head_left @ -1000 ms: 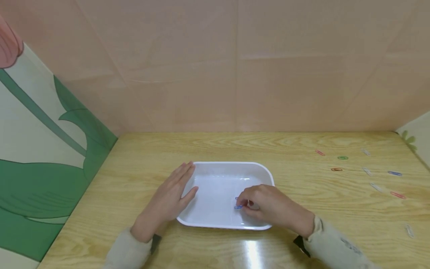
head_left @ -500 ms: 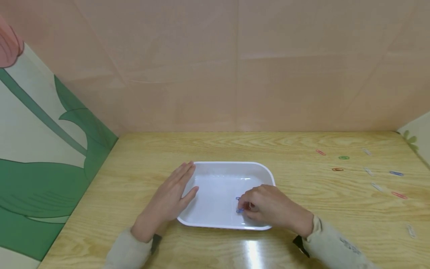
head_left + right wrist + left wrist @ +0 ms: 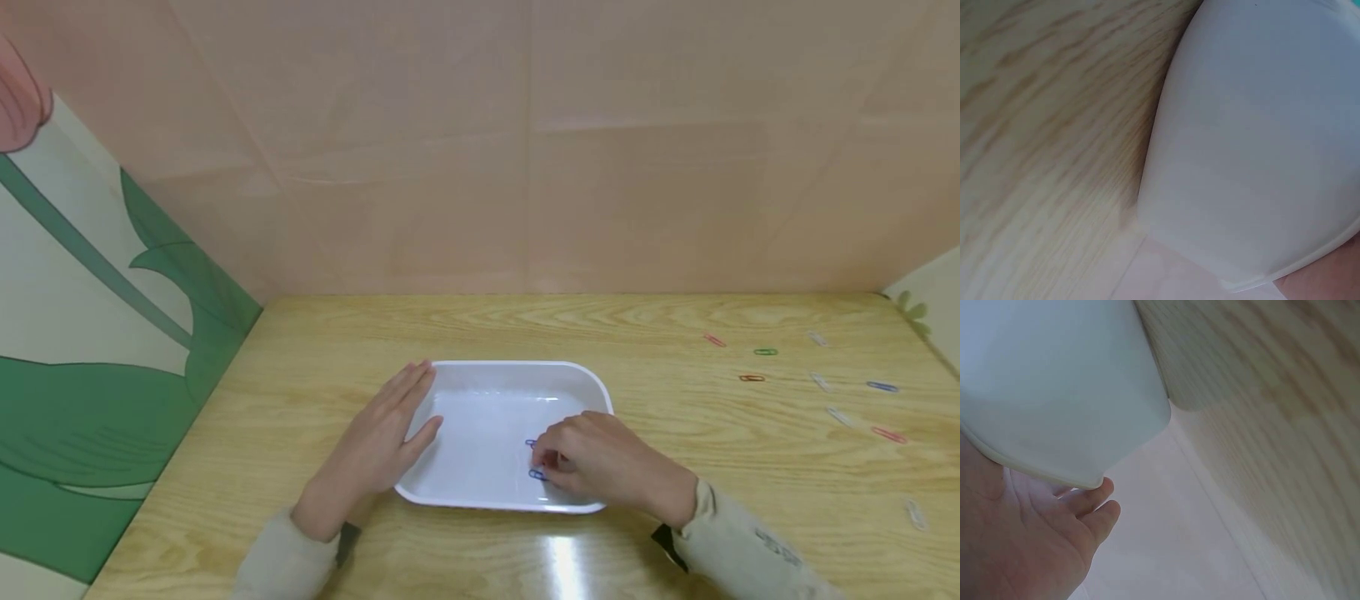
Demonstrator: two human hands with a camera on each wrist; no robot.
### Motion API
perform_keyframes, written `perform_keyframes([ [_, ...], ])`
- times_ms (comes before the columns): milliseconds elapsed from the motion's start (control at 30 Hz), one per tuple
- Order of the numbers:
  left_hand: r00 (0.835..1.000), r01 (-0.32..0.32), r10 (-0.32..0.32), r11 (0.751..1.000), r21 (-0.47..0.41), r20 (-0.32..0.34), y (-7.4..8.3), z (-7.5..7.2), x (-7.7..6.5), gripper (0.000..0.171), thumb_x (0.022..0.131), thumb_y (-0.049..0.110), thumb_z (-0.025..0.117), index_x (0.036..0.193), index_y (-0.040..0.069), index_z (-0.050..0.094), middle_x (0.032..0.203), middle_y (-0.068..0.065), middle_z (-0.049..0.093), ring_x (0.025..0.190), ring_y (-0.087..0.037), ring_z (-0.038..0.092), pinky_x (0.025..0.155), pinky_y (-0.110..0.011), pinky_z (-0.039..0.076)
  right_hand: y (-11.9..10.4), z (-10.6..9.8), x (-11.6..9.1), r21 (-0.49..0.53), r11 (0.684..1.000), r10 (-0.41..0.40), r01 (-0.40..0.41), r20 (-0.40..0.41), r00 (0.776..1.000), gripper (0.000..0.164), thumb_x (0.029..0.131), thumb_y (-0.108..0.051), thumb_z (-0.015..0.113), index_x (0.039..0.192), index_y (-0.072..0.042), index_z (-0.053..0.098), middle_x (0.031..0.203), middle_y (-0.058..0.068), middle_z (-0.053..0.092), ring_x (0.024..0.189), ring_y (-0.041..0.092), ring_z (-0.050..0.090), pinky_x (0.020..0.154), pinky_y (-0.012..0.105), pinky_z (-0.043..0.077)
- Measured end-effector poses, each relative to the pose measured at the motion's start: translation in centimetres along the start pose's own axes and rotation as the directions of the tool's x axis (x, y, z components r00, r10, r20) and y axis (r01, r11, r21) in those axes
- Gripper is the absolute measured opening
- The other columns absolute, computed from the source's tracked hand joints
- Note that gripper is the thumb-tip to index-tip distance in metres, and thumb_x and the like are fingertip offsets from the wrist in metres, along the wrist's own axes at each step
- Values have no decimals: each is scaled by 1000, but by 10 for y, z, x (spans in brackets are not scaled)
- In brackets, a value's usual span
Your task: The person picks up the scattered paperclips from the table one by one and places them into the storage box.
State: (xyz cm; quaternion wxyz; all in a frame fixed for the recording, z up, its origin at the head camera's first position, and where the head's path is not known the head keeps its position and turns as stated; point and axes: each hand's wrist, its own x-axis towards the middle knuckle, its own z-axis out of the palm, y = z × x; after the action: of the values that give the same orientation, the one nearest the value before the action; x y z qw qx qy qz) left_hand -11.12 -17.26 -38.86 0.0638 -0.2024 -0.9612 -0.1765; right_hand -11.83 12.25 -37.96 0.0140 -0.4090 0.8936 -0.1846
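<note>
A white rectangular tray (image 3: 465, 433) sits on the table between both hands. My left hand (image 3: 378, 437) rests against its left side, fingers extended along the rim and thumb over the inside; in the left wrist view the fingers (image 3: 1104, 515) show beside the rim. My right hand (image 3: 588, 454) reaches over the tray's right side, its fingers curled low inside. It pinches a blue paper clip (image 3: 536, 474), part of which is hidden by the fingertips. Another blue paper clip (image 3: 530, 443) pokes out just beyond the fingers. The right wrist view shows mainly the tray's outer wall (image 3: 1241, 150).
Several loose paper clips lie scattered on the right of the wooden table (image 3: 337, 333), among them a green one (image 3: 766, 352), a blue one (image 3: 882, 387) and a pink one (image 3: 888, 435). A pinkish-beige wall covering (image 3: 450, 167) stands behind the table.
The right fingers have shifted slightly right, and the nearer blue paper clip has moved a little toward the tray's front edge and turned. The left hand and tray stay in place.
</note>
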Motion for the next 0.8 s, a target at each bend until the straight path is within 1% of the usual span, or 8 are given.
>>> perform_keyframes([
  [267, 1000, -1, 1, 1000, 1, -3, 0, 0, -1, 65, 100, 36, 56, 151, 1, 37, 160, -15, 34, 150, -33, 30, 122, -51, 30, 0, -1, 0, 0, 1000, 3, -3, 14, 1000, 7, 84, -17, 75, 83, -24, 75, 69, -22, 59, 63, -7, 46, 64, 20, 46],
  [400, 1000, 2, -2, 1000, -3, -1, 0, 0, -1, 65, 100, 36, 56, 151, 1, 37, 161, -14, 33, 150, -33, 30, 122, -51, 29, 0, -3, 0, 21, 1000, 2, -2, 13, 1000, 5, 86, -17, 74, 85, -22, 76, 76, -18, 66, 68, -5, 51, 65, 19, 49],
  [500, 1000, 3, -3, 1000, -3, 1, 0, 0, 0, 65, 100, 36, 55, 152, 1, 37, 161, -14, 32, 150, -33, 30, 123, -51, 29, -1, -5, -1, 47, 999, 10, -10, 6, 1000, 5, 87, -17, 74, 88, -21, 77, 87, -15, 72, 76, -4, 58, 69, 21, 54],
  [600, 1000, 4, -4, 1000, -1, 2, 0, 0, 0, 65, 100, 37, 55, 152, 1, 36, 161, -14, 32, 150, -33, 30, 122, -51, 29, 0, -8, -3, 66, 998, 21, -21, 5, 1000, 8, 88, -15, 73, 91, -21, 77, 93, -14, 74, 82, -2, 62, 73, 22, 57],
  [800, 1000, -4, 4, 1000, 3, -8, 0, 0, 0, 65, 100, 36, 56, 151, 1, 37, 160, -14, 34, 149, -35, 32, 122, -51, 30, 0, -16, -7, 63, 997, 41, -40, -7, 999, 11, 88, -12, 71, 96, -16, 77, 94, -10, 74, 84, 1, 63, 74, 24, 58],
])
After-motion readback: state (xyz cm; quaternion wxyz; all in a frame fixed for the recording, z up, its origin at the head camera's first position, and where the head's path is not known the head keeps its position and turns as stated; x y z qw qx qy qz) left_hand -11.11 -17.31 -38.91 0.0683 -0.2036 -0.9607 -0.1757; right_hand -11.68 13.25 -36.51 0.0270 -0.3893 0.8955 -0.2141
